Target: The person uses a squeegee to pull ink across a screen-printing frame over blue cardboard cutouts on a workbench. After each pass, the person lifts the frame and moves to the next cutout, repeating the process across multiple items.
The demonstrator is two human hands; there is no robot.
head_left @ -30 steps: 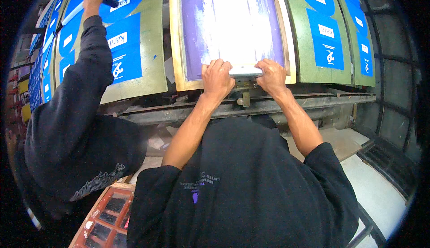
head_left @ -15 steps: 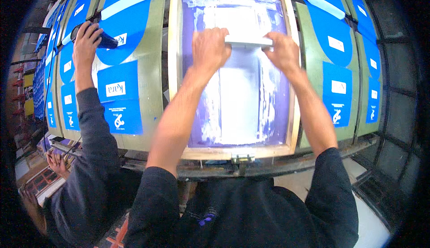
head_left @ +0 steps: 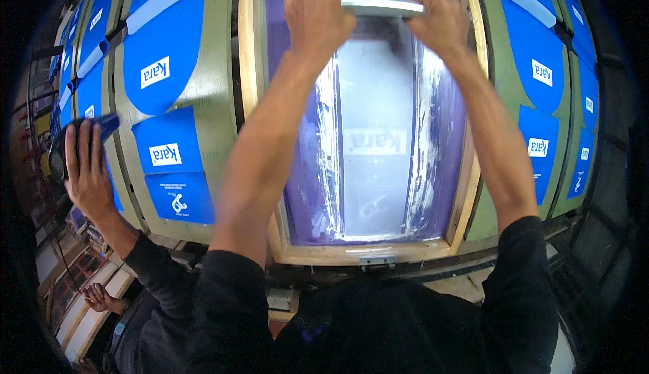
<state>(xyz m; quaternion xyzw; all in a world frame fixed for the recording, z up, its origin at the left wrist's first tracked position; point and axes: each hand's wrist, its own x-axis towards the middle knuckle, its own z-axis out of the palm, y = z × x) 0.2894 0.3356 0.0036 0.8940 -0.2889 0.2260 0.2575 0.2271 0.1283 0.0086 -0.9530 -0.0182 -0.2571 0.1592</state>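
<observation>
A wooden-framed printing screen (head_left: 251,124) with purple mesh and white ink streaks lies in front of me. My left hand (head_left: 316,17) and my right hand (head_left: 444,21) both grip a pale squeegee (head_left: 382,5) at the far end of the mesh. Both arms are stretched out over the screen. A white band runs down the middle of the mesh below the squeegee.
Blue cut fabric pieces (head_left: 172,154) with white marks lie on olive pallets (head_left: 216,104) to the left and right (head_left: 541,70). A co-worker's hand (head_left: 86,171) at the left holds a dark tool on a blue piece. A metal rail (head_left: 378,276) runs below the frame.
Both hands pushed the squeegee from the near edge of the screen to its far end. The co-worker's hand moved down the left row of blue pieces.
</observation>
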